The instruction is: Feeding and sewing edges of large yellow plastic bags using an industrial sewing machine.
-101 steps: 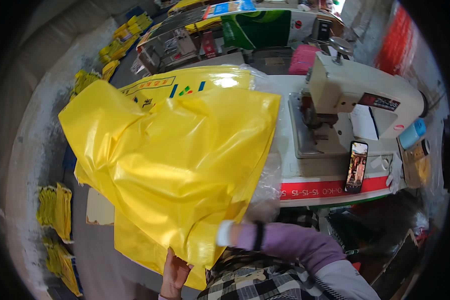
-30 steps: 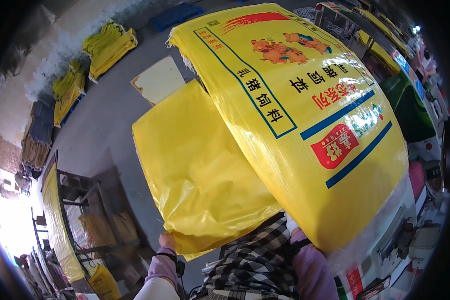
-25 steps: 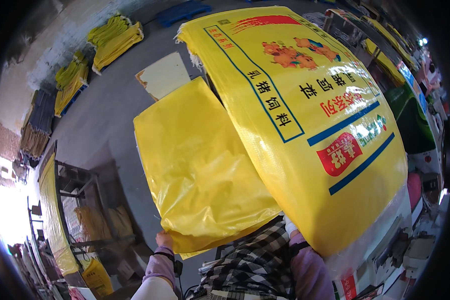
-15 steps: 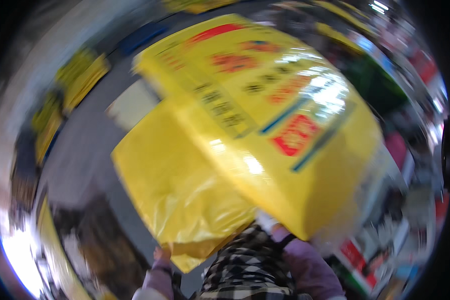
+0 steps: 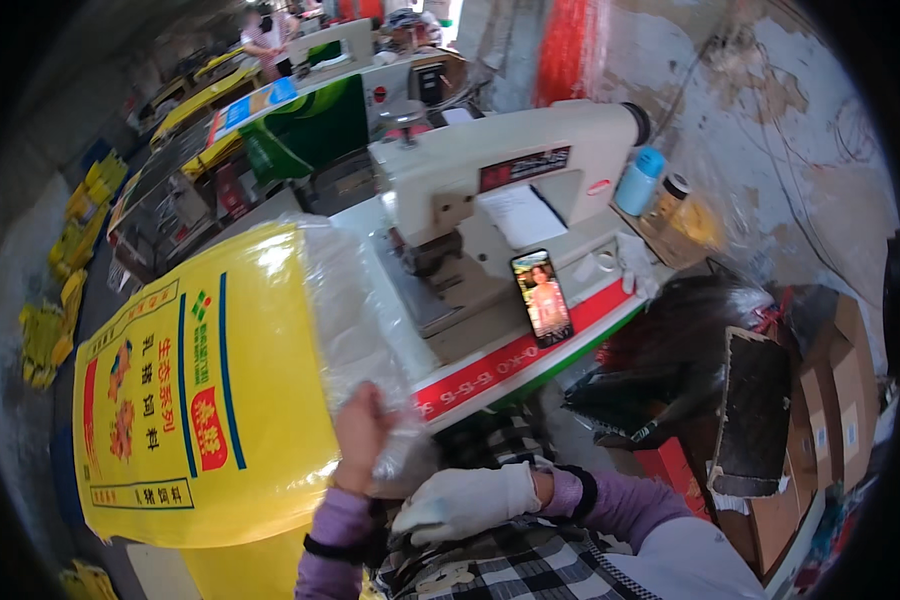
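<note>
A large yellow woven plastic sack [image 5: 270, 390] with printed panels spreads over the left of the sewing table. From its right end sticks out a clear plastic liner [image 5: 355, 300]. My bare left hand [image 5: 362, 430] is closed on the edge of that liner, fingers curled. Beside it, low over my checked apron, my right hand [image 5: 470, 502] in a white glove has its fingers bent together near the liner's lower corner; what they hold is hidden. The white sewing machine [image 5: 510, 150] stands just beyond the liner, apart from both hands.
A phone [image 5: 543, 300] with a lit screen leans at the table's front edge. Behind it are a paper pad [image 5: 523, 215], a blue bottle [image 5: 640, 180] and a white glove [image 5: 633, 262]. Cardboard [image 5: 840, 390] lies right. Farther off, a person [image 5: 267, 45] stands by another machine.
My view has swung right to the sewing machine. The yellow sack, earlier lifted across the view over another yellow sack, now lies at the left with its liner end toward the machine.
</note>
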Demonstrator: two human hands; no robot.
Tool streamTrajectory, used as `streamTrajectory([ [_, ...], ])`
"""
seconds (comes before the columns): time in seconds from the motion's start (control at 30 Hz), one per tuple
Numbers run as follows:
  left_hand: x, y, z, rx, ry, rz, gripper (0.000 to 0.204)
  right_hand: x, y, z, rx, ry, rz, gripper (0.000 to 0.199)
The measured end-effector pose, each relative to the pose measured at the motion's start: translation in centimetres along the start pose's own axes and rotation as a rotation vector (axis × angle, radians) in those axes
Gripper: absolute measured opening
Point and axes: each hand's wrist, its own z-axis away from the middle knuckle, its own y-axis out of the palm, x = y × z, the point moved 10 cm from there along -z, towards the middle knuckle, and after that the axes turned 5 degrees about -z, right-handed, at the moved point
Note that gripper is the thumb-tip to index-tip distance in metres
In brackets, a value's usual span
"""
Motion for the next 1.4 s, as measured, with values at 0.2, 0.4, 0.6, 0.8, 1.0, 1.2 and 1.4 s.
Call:
streamTrajectory([
  [0.2,4.0,0.8,0.6,0.077,-0.278,0.712,0.012,-8.5,-11.0,7.7,-0.648,0.6,-0.086,0.029],
  [0.4,3.0,-2.4,1.9,0.119,-0.159,0.601,0.01,-14.0,-8.5,-0.8,-0.683,0.479,-0.011,0.032],
  [0.6,7.6,-12.2,3.2,-0.41,-0.188,1.177,0.009,-14.5,-9.2,-0.7,-0.704,0.427,0.219,0.037],
  [0.8,5.9,-11.7,4.7,-0.367,-0.123,0.967,0.004,-7.4,-11.8,1.0,-1.046,0.192,0.361,0.037],
  [1.0,2.1,-9.9,4.8,-0.37,-0.161,1.228,0.052,-6.8,-4.1,-6.0,-0.52,0.248,-0.043,0.031],
  [1.2,5.0,-9.2,6.1,-0.218,0.008,0.33,0.055,-5.5,-3.2,-8.8,-0.71,-0.034,-0.166,0.012],
  [1.4,7.9,-11.6,6.2,0.063,-0.111,-0.293,0.016,-10.3,-1.8,-8.1,-0.549,0.138,-0.152,0.026],
])
